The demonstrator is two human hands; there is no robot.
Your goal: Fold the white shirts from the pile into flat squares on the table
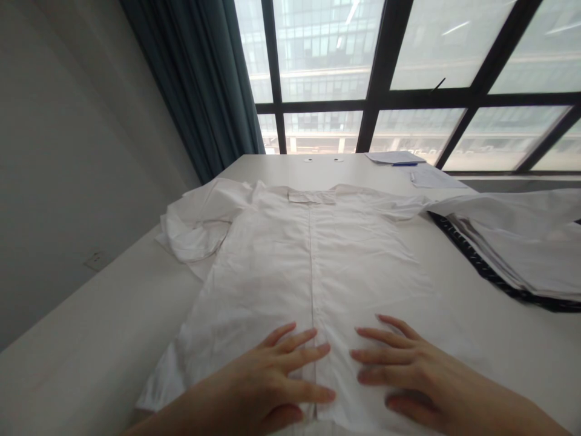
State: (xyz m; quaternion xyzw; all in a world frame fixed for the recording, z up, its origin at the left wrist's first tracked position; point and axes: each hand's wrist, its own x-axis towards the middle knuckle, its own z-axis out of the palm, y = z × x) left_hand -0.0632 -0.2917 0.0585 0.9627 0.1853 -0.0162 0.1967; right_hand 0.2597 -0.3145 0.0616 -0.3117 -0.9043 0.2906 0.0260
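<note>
A white button-up shirt (267, 272) lies spread on the white table, its collar at the far end and its button strip running down the middle. Over the lower part of the shirt, my left hand (276, 375) has its fingers spread, the tips by the button strip. My right hand (408, 363) is on the other side of the strip, fingers apart, resting on or just above the cloth. Neither hand grips any fabric. The left sleeve is bunched beside the collar, and the right sleeve stretches out to the right. My palms are mostly hidden.
Folded white garments (535, 242) with a black, white-marked edge (481, 260) lie on the right. Papers (394, 157) and a blue pen (403, 164) rest at the table's (272, 166) far end. Beyond are a dark blue curtain (204, 79) and windows; a wall (82, 151) stands left.
</note>
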